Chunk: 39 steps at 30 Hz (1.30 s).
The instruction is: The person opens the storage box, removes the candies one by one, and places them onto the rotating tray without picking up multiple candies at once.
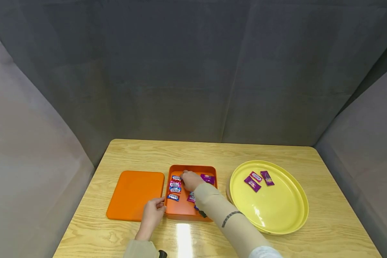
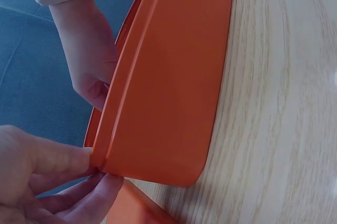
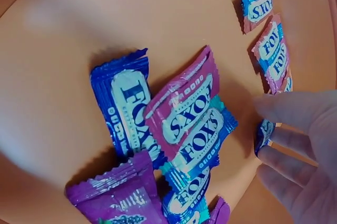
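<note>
At the fingertips of the right hand (image 1: 191, 180): blue-wrapped candy (image 3: 262, 137), inside orange box (image 1: 184, 216); can't tell if pinched or loose. Left hand (image 1: 153, 214) pinches box's left rim near front corner, thumb against fingers, probably steadying it. Fox's candies (image 1: 175, 185) just left of right fingertips, column likely for neatness. Orange lid (image 1: 135, 195) beside left fingers; yellow tray (image 1: 283, 211) well right of both.

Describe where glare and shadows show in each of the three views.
Head view: bright glare on the wooden table, small highlight on the yellow tray; left wrist view: shadow on the table by a corner of the orange box; right wrist view: soft shadows beside the candies.
</note>
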Each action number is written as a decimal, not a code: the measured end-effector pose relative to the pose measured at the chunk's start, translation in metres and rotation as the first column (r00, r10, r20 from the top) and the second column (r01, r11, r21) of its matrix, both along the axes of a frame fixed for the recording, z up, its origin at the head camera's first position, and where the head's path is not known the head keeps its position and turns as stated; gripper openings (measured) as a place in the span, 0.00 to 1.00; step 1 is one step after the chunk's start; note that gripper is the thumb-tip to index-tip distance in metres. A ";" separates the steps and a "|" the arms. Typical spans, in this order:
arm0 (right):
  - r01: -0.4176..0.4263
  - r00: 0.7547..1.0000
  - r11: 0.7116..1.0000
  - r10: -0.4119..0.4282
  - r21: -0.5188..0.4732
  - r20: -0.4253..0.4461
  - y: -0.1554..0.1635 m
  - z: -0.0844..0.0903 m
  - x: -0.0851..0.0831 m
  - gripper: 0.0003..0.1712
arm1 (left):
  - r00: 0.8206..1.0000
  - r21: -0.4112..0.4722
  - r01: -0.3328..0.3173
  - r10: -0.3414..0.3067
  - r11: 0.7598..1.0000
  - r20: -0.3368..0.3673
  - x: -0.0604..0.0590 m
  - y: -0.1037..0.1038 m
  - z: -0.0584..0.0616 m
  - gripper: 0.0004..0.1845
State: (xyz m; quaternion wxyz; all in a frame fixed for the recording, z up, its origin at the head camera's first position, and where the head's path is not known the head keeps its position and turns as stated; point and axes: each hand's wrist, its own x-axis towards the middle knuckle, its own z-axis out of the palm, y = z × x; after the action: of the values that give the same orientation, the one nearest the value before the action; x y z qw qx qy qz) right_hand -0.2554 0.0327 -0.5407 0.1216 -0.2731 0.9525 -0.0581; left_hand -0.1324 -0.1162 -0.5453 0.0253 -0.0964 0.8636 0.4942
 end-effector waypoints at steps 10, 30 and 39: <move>0.076 0.997 0.997 -0.076 0.027 0.007 -0.002 -0.004 -0.005 0.12 | 1.000 -0.002 0.006 -0.006 1.000 -0.008 0.000 -0.001 -0.001 0.18; 0.143 0.989 0.990 -0.143 -0.005 0.045 0.002 0.003 -0.009 0.10 | 1.000 0.008 0.016 -0.016 1.000 0.004 0.000 -0.002 -0.002 0.18; 0.178 0.981 0.983 -0.174 -0.052 0.082 0.008 0.008 -0.014 0.11 | 1.000 0.000 0.013 -0.013 1.000 0.010 0.000 -0.002 -0.001 0.18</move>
State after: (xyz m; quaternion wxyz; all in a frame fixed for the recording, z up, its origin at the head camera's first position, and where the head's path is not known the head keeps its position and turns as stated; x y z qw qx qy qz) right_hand -0.2691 0.0409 -0.5327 0.1445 -0.1886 0.9654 -0.1072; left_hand -0.1322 -0.1177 -0.5459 0.0329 -0.0933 0.8642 0.4933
